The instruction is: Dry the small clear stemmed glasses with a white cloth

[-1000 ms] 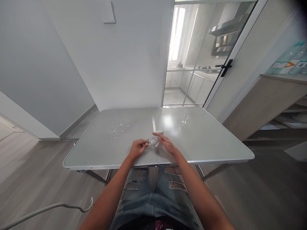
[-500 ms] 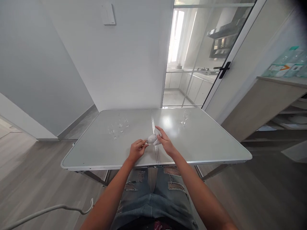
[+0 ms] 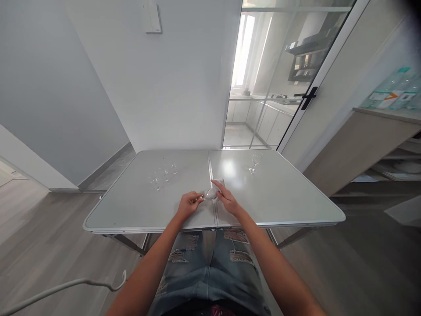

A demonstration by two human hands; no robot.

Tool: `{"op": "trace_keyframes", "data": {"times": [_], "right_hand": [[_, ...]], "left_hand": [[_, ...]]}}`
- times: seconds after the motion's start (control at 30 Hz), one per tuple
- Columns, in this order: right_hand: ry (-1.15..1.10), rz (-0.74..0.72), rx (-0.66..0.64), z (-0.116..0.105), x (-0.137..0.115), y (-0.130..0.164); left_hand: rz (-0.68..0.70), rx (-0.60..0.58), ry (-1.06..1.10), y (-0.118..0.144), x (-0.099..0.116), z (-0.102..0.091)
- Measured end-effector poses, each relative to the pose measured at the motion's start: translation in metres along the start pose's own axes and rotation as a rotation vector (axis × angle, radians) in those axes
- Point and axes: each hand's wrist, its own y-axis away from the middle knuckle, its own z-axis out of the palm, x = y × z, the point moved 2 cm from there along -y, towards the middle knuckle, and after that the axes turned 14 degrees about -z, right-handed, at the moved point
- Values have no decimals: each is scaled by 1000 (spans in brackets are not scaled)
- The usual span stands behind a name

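Over the table's (image 3: 279, 197) middle seam, the left hand (image 3: 188, 204) pinches a small glass (image 3: 208, 194) by its stem while the right hand (image 3: 226, 199) closes a white cloth (image 3: 217, 184) around it, hiding the bowl. Several glasses (image 3: 161, 173) stand far left, 1 lone glass (image 3: 254, 161) far right

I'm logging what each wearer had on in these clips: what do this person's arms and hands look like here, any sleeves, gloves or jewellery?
Both forearms are bare to the bottom edge of the picture, with no sleeves showing. The left hand and right hand wear no gloves, and no watch, bracelet or ring can be made out at this size. Below the arms, blue ripped jeans cover the legs.
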Motion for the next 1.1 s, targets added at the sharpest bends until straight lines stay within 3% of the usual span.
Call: {"op": "trace_keyframes", "data": {"times": [0.07, 0.2, 0.23, 0.3, 0.4, 0.5, 0.63, 0.8, 0.97, 1.03, 1.1], "right_hand": [[-102, 103, 163, 6, 6, 0], [-313, 542, 429, 12, 19, 0], [-337, 603, 461, 12, 19, 0], [-329, 561, 474, 12, 16, -3], [-209, 255, 380, 12, 1, -7], [-51, 6, 190, 14, -16, -6], [113, -120, -173, 9, -34, 0], [264, -209, -573, -14, -37, 2], [281, -205, -620, -25, -29, 3], [231, -156, -563, -20, -28, 4], [152, -89, -426, -13, -29, 3]], "left_hand": [[122, 55, -103, 0, 2, 2], [269, 58, -268, 2, 5, 8], [283, 53, -288, 3, 5, 8], [274, 54, -277, 5, 6, 8], [172, 39, -119, 5, 8, 3], [2, -30, 114, 3, 11, -6], [-190, -220, 354, 2, 17, -17], [-319, -388, 421, 1, 13, -17], [-313, -393, 368, -1, 9, -11], [-237, -315, 320, -1, 11, -10], [-143, -208, 245, -1, 13, -10]]}}
